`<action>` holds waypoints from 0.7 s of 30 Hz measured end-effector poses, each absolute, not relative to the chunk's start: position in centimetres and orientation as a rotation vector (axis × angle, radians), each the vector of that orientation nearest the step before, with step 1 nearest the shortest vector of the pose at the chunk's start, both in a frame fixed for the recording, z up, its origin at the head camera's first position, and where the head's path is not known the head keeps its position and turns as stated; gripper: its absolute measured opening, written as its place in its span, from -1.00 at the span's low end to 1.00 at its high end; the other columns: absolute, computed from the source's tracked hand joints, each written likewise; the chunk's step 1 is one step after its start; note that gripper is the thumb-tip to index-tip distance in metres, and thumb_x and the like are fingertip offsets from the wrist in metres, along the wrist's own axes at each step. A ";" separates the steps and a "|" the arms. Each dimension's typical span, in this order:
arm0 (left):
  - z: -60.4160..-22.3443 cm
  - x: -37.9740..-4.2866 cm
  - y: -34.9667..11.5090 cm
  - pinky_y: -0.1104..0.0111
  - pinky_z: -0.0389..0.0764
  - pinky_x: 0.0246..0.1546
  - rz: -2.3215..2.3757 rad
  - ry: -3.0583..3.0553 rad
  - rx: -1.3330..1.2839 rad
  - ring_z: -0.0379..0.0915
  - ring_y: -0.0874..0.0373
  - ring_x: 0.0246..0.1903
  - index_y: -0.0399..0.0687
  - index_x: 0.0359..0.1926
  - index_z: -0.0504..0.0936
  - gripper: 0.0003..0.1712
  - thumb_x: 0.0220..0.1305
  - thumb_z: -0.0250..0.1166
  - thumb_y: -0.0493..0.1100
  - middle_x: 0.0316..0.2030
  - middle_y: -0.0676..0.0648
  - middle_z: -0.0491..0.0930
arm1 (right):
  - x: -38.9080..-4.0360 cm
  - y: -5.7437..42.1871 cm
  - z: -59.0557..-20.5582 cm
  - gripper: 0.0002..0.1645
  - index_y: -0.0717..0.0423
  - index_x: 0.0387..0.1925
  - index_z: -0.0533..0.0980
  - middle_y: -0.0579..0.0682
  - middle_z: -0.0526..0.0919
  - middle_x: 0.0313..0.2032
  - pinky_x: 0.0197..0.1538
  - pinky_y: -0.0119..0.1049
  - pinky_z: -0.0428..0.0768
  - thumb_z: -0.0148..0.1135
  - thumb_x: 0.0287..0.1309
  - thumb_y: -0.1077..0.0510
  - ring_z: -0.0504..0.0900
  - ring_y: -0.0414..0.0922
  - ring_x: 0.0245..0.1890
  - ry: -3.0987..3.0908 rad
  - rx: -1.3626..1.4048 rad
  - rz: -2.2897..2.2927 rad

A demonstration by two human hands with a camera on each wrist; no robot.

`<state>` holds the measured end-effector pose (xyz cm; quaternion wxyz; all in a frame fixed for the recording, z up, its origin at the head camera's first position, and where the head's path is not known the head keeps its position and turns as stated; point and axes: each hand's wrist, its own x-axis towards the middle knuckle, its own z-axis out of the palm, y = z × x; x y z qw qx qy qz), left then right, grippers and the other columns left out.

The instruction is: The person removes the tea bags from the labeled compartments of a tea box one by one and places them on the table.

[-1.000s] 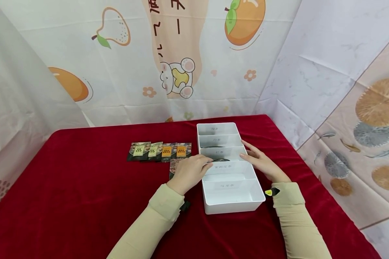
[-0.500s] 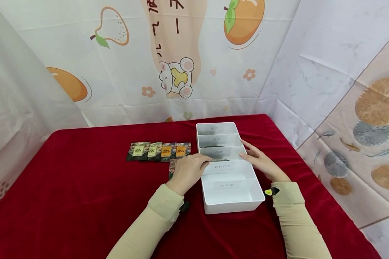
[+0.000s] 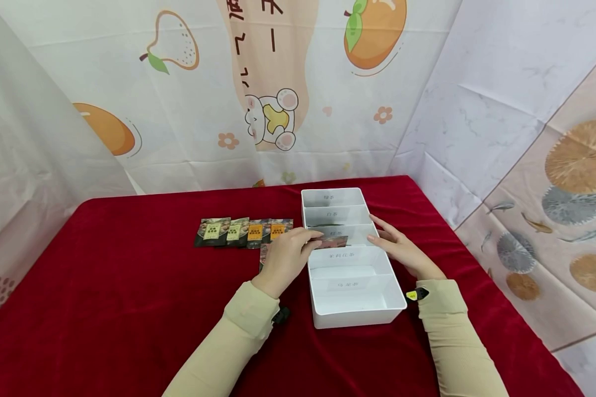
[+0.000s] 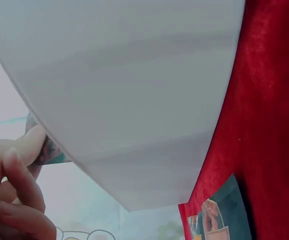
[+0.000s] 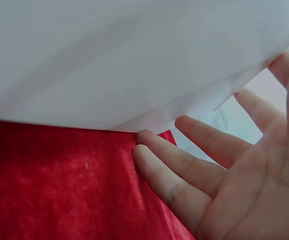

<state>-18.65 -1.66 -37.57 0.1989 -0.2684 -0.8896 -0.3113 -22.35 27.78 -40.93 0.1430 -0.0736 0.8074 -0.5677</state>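
Head view: four dark rectangular packets with green or orange labels [image 3: 240, 234] lay overlapping on red velvet cloth [image 3: 129, 286]. The left hand [image 3: 286, 255] pinched a dark, reddish printed packet [image 3: 335, 241] at the middle compartment [image 3: 360, 235] of a long white plastic box [image 3: 360, 318]; its visible edge ran crosswise, the near divider [image 3: 340, 256] hiding its lower part. The right hand [image 3: 402, 251], relaxed with fingers spread, touched the box's right side.
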 end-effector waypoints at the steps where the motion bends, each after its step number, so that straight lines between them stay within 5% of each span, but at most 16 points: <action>1: -37.5 -18.7 -1.7 0.32 0.69 -0.21 -0.886 -2.474 -0.747 0.69 0.11 -0.19 -0.03 -0.07 0.76 -0.78 0.30 0.34 -0.15 -0.12 -0.05 0.75 | -22.3 27.8 -40.9 -0.13 -0.23 0.57 -0.03 0.28 0.27 0.41 0.10 -0.18 0.57 0.16 0.39 -0.06 0.61 -0.08 0.06 2.326 -0.209 -1.640; 6: -37.2 -18.7 -2.0 0.45 0.59 -0.39 -0.962 -2.411 -0.721 0.61 0.21 -0.41 0.00 -0.16 0.77 -0.82 0.30 0.33 -0.07 -0.24 0.00 0.75 | -22.3 27.8 -40.9 -0.13 -0.23 0.57 -0.03 0.29 0.27 0.41 0.08 -0.19 0.57 0.15 0.40 -0.06 0.61 -0.05 0.07 2.322 -0.213 -1.645; 12: -36.7 -18.9 -2.6 0.48 0.31 -0.62 -1.101 -2.349 -0.683 0.19 0.32 -0.71 -0.05 -0.22 0.73 -0.81 0.30 0.34 -0.05 -0.57 0.03 0.61 | -22.3 27.9 -40.9 -0.13 -0.21 0.58 -0.05 0.32 0.22 0.43 0.10 -0.19 0.55 0.14 0.41 -0.07 0.58 -0.01 0.11 2.335 -0.223 -1.633; 16: -36.1 -18.8 -3.3 0.45 0.43 -0.65 -1.338 -2.318 -0.609 0.27 0.33 -0.78 -0.05 -0.19 0.69 -0.82 0.33 0.32 -0.05 -0.66 0.03 0.53 | -22.4 27.9 -41.0 -0.14 -0.20 0.58 -0.04 0.33 0.22 0.43 0.10 -0.19 0.56 0.13 0.41 -0.06 0.58 0.01 0.12 2.331 -0.229 -1.638; 21: -35.5 -18.9 -4.2 0.39 0.42 -0.64 -1.451 -2.300 -0.514 0.33 0.26 -0.76 -0.03 -0.09 0.63 -0.80 0.42 0.23 -0.04 -0.53 0.00 0.62 | -22.4 27.8 -41.1 -0.14 -0.23 0.57 -0.03 0.29 0.24 0.42 0.13 -0.17 0.55 0.14 0.41 -0.06 0.56 0.00 0.14 2.339 -0.225 -1.636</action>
